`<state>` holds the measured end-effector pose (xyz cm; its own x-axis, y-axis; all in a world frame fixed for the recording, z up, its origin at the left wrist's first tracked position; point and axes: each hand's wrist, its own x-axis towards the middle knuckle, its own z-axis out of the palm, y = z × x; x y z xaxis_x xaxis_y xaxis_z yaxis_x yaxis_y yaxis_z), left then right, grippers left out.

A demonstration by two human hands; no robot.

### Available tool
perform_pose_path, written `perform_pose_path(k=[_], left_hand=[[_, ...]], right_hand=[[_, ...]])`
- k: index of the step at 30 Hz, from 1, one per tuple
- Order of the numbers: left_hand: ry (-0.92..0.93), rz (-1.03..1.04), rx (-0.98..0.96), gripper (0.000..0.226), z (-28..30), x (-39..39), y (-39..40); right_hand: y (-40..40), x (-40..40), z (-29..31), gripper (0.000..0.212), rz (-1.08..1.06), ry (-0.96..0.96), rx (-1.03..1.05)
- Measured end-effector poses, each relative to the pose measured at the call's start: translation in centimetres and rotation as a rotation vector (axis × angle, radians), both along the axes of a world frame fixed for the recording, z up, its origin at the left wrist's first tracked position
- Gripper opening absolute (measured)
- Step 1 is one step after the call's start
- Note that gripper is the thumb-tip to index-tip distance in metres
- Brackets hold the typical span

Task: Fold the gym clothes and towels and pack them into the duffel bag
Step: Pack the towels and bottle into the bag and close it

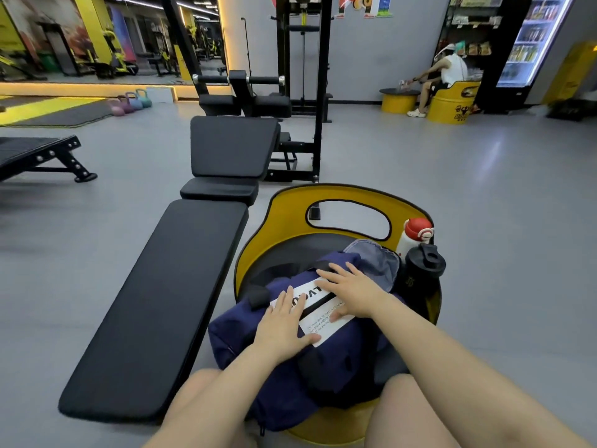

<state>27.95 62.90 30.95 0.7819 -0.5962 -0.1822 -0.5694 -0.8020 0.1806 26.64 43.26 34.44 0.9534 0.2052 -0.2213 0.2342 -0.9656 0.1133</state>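
**gymrat_07:** Navy duffel bag [245, 331], lying on the seat of a yellow barrel chair [255, 234], right between the knees. White label panel [326, 313] with black lettering on top of it. Where are the hands?

**packmule:** Both flat on the bag. Left hand [284, 321] pressing on the near left edge of the label, fingers straight and lightly spread, nothing pinched. Right hand [350, 292] across the label's far side, fingers splayed, palm down, grip wide and loose too.

**gymrat_07:** Anything else on the chair?

**packmule:** Grey-blue cloth [378, 258] bunched at the bag's far end, touching it. Can't tell what garment. Black shaker bottle [423, 273] and white bottle with a red cap [415, 236] standing just right of the bag, against the chair back. Black padded gym bench [168, 302] alongside on the left, on the grey floor [484, 195].
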Motion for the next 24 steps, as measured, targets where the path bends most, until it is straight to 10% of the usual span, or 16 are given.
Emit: perform_pose_path(k=[15,24], left_hand=[[0.068,0.177,-0.158,0.07,-1.4,-0.1,-0.8],[-0.028,0.341,-0.149,0.037,0.5,-0.4,-0.5]], right_hand=[[-0.2,2.5,-3.1,0.043,-0.102,0.022,0.292],[0.9,1.1,-1.5,0.034,0.0,-0.165,0.099]])
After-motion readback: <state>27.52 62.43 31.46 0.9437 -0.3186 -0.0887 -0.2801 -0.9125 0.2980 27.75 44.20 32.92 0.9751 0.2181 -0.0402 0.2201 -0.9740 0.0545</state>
